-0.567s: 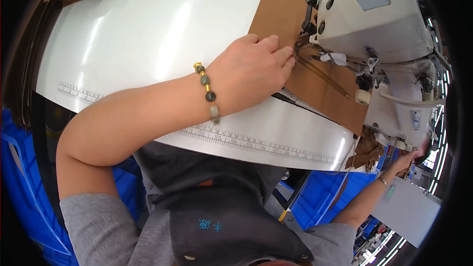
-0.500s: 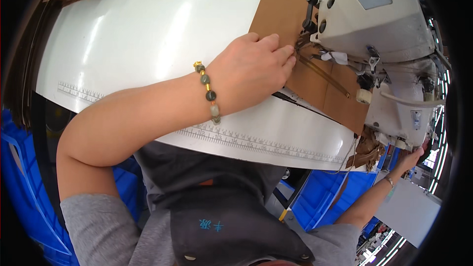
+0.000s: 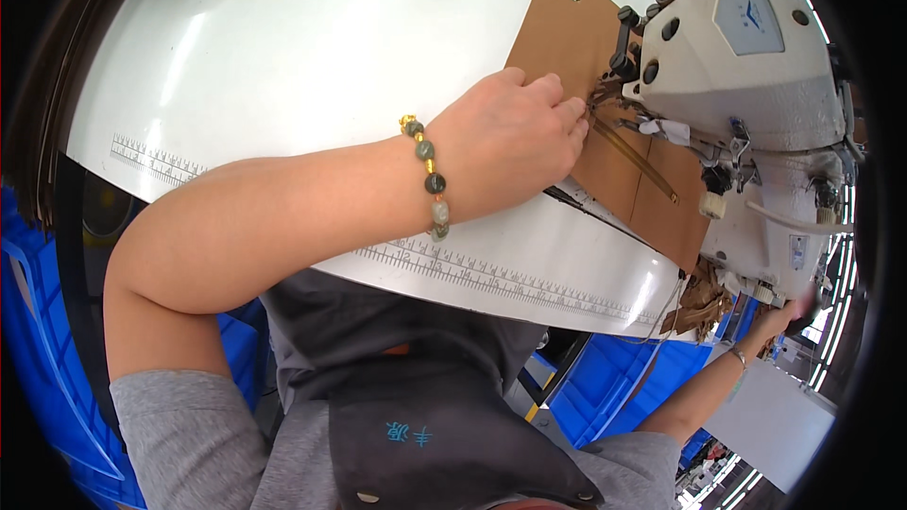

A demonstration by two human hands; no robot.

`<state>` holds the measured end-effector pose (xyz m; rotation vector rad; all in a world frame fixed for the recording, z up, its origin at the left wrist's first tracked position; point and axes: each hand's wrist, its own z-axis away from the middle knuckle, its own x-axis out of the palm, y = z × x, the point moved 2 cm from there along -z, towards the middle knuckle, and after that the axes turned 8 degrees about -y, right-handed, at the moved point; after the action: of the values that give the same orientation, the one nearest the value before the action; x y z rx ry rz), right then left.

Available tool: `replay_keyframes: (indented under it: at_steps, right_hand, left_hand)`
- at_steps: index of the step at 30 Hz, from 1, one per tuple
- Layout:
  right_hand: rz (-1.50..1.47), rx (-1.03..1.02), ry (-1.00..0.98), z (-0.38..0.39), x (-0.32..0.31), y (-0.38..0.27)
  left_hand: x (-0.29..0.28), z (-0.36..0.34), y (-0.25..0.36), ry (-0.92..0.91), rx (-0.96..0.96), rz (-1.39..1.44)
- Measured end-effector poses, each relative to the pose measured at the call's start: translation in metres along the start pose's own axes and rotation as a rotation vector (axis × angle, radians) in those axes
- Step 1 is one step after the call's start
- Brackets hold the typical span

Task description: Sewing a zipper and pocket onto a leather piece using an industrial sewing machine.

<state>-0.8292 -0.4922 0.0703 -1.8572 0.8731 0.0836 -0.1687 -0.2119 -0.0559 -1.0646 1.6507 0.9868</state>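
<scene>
My left hand [image 3: 515,137], with a beaded bracelet [image 3: 434,183] at its wrist, lies over a brown flat panel [image 3: 557,33] on the white table. Its fingers are slightly bent and a little apart, pressing on the panel beside the needle area of a white sewing machine [image 3: 756,66]; the fingertips are partly hidden. A thin bronze-coloured strip [image 3: 638,161] runs along the panel from the needle area. My right hand [image 3: 779,318] is beyond the machine at the far right, at a dark rounded part that looks like the handwheel [image 3: 805,314]. Its fingers are blurred.
Printed ruler scales [image 3: 510,291] run along the near edge of the white table [image 3: 283,66]. Stacked brown pieces [image 3: 47,104] hang at the left edge, and more brown pieces [image 3: 704,302] sit below the machine. Blue bins [image 3: 605,382] stand under the table.
The whole view has shifted, so table and machine sit slightly differently in the picture. My left hand stays on the panel by the needle; my right hand has moved slightly at the dark rounded part.
</scene>
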Motion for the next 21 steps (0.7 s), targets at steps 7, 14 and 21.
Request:
replay_keyframes:
  at_steps: [7,14,21]
  right_hand:
    - [0.139,-0.151,0.002,0.010,0.011,0.020]
    - [-0.302,-0.081,-0.003,0.024,0.029,0.038]
    - [-0.098,-0.010,0.081,0.042,0.021,0.013]
  left_hand:
    - [-0.004,-0.001,0.000,-0.020,0.013,0.001]
    - [-0.003,0.000,-0.001,-0.043,0.016,-0.037]
    - [-0.019,-0.004,0.002,0.017,0.029,0.044]
